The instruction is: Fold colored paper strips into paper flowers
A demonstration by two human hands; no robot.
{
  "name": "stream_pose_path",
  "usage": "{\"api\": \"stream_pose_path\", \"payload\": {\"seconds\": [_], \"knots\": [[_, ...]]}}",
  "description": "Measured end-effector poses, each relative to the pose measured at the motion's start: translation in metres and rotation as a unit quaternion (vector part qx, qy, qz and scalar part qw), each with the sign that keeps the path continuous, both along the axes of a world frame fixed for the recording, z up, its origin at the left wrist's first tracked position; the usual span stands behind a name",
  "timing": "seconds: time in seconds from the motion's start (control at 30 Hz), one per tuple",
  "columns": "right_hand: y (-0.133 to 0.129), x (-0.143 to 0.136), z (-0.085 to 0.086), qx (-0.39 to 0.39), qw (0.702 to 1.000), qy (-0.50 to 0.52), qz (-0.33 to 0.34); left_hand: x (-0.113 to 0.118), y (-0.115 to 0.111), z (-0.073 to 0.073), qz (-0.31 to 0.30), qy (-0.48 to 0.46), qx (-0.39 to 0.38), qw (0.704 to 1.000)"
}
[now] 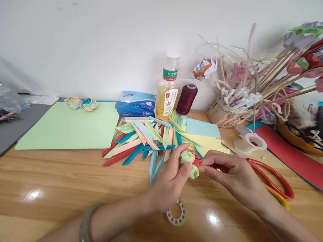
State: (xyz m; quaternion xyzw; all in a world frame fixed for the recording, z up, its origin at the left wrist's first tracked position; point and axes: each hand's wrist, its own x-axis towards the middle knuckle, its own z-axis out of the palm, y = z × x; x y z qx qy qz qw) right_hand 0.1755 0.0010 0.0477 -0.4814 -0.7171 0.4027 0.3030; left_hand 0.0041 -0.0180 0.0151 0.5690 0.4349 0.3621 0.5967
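A small folded paper piece (187, 156), light green with some yellow and red, is between my two hands above the wooden table. My left hand (171, 177) grips its green part between thumb and fingers; a ring and a bracelet show on this arm. My right hand (231, 169) pinches the red part (196, 161) at its right side with thumb and forefinger. Just behind lies a pile of folded paper strips (140, 137) in green, blue, red and peach. Below my hands, a ring with round holes (176, 213) lies on the table.
Red- and yellow-handled scissors (276, 177) and a white spool (250, 143) lie right. Behind are a tissue pack (135, 103), a bottle (168, 94), dark thread (187, 99), and a basket (224, 113) of pens and paper flowers. Green sheets (73, 125) lie left.
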Motion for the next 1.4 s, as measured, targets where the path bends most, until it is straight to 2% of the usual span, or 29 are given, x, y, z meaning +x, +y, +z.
{"api": "stream_pose_path", "payload": {"seconds": [0.2, 0.33, 0.6, 0.83, 1.1, 1.3, 1.4], "knots": [[0.001, -0.001, -0.008, -0.027, 0.999, -0.001, -0.02, 0.002, 0.001, -0.002, -0.005, 0.039, 0.025, 0.999], [0.001, -0.002, -0.009, -0.045, 0.998, 0.012, -0.039, 0.002, 0.001, -0.001, -0.001, 0.033, 0.018, 0.999], [0.004, 0.001, 0.001, -0.066, 0.997, 0.037, 0.007, 0.003, 0.002, -0.003, 0.015, -0.007, -0.019, 1.0], [0.002, 0.001, -0.002, -0.073, 0.997, 0.028, -0.029, 0.001, 0.0, -0.001, -0.011, 0.026, 0.019, 0.999], [-0.001, -0.005, -0.008, -0.086, 0.993, 0.049, -0.072, 0.001, 0.001, -0.001, -0.023, 0.033, 0.006, 0.999], [0.002, 0.002, -0.001, -0.092, 0.996, 0.009, -0.016, 0.003, 0.001, -0.002, 0.008, -0.006, -0.013, 1.0], [0.003, 0.003, 0.002, -0.083, 0.997, 0.002, -0.011, 0.003, 0.002, -0.003, 0.014, -0.01, -0.013, 1.0]]}}
